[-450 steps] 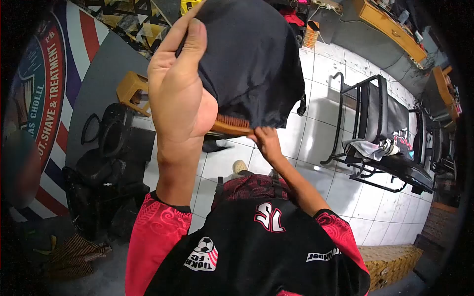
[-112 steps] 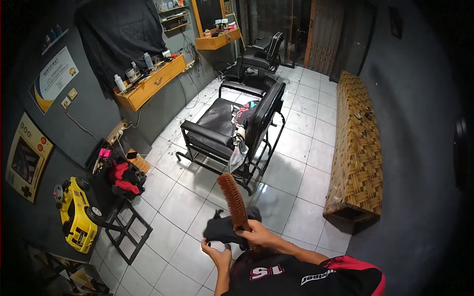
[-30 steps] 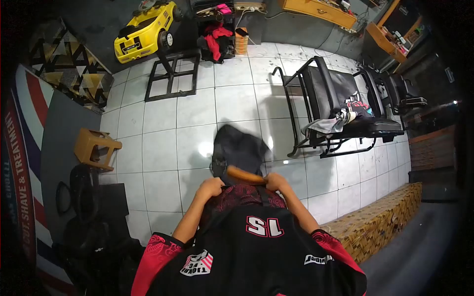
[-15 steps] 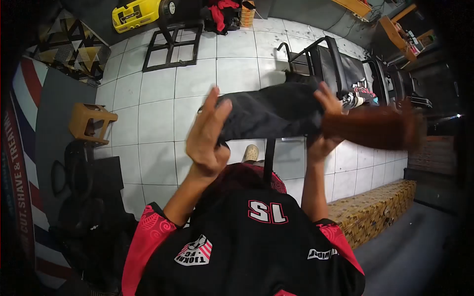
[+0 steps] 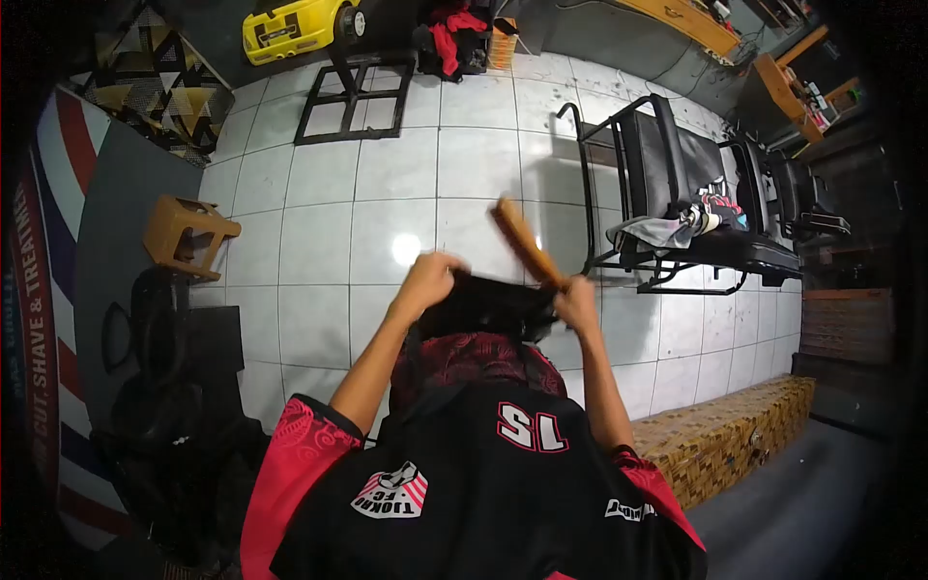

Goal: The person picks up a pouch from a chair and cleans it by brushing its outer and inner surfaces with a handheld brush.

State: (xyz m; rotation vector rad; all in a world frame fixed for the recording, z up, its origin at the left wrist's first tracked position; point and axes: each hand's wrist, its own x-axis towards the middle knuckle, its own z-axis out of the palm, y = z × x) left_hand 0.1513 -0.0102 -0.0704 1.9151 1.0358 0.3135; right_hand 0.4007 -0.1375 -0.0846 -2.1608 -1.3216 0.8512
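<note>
A black cloth [image 5: 488,302] hangs between my two hands, low in front of my lap. My left hand [image 5: 428,283] is closed at its upper left corner. At the opposite corner my right hand [image 5: 577,304] grips the handle of a wooden brush [image 5: 527,242] and appears to pinch the cloth too. The brush points up and to the left, its dark bristles facing down-left. My fingertips are partly hidden on both sides, and the lower part of the cloth is dark and hard to make out.
Black padded chairs [image 5: 672,159] stand at the right, with a grey cloth [image 5: 650,230] and other cloths on the nearest seat. A brown stool [image 5: 184,235] is at the left. A black metal frame [image 5: 350,101] lies on the tiled floor [image 5: 396,174]. A patterned bench [image 5: 735,430] is lower right.
The black cloth, spread out sideways before, has come down toward my lap. My left hand has closed from open. My right hand has lowered, and the brush has swung from pointing right to upper left.
</note>
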